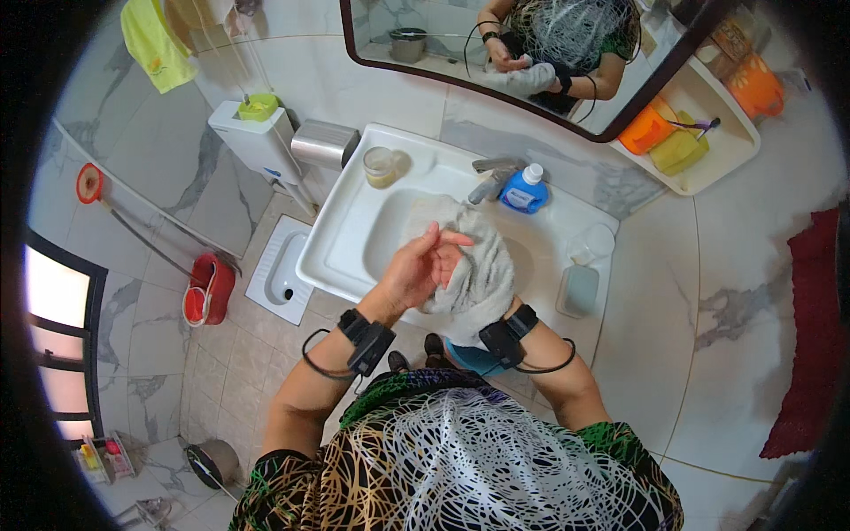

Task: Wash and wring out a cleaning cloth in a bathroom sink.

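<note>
A pale grey towel is draped over my right hand, hiding it and its fingers down to the wrist. My left hand is turned palm up, thumb raised and fingers loosely bent, with its fingertips against the towel's left side. Both hands are above the basin of a white ceramic washbasin. A grey faucet stands at the back, beside a blue bottle with a white cap. Black devices with cables are strapped to both wrists.
On the washbasin are a glass jar, a clear cup and a pale green lidded box. A mirror hangs above. A squat toilet and red bucket lie left; a blue tub sits below.
</note>
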Available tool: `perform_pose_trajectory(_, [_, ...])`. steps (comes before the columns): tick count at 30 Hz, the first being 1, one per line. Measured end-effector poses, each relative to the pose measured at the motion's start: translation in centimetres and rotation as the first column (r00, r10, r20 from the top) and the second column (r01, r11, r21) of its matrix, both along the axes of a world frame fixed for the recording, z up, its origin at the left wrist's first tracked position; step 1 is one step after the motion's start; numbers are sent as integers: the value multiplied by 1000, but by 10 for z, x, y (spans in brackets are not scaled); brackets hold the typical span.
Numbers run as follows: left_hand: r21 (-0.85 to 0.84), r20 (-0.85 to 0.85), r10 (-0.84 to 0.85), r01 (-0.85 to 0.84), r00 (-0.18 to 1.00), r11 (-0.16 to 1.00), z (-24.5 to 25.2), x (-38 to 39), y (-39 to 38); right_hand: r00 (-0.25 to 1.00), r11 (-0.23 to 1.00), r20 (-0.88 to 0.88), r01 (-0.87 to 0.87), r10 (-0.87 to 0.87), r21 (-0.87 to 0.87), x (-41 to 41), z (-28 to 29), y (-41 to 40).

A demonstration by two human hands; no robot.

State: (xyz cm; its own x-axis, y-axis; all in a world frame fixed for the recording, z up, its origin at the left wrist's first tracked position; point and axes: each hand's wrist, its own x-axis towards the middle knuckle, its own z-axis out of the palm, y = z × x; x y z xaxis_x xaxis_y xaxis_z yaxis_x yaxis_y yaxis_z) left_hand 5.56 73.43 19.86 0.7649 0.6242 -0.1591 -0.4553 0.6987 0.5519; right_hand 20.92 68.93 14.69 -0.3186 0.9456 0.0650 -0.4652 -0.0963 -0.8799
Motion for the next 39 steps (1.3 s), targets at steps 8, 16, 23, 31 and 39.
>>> perform_pose_trajectory(8, [-10,-5,-174,174,985,985,-29,-6,4,895,939,361,149,-262,310,-10,9,-3])
perform_pose_trajectory(16, [252,-482,45,89,875,964,-15,-40,22,661,872,639,47,-393,488,-4,20,-1])
perform_pose_trajectory(23, [-283,-345,21,-125,938,951,-39,-26,-9,623,930,739,-50,-256,364,-18,27,4])
perform_pose_trajectory(31, [-231,-322,321,-403,891,886,-37,14,-18,629,958,751,-33,-201,285,-47,35,1])
perform_pose_trajectory(39, [753,-619,623,137,478,643,-44,-1,5,642,973,751,-34,-155,230,-18,56,15])
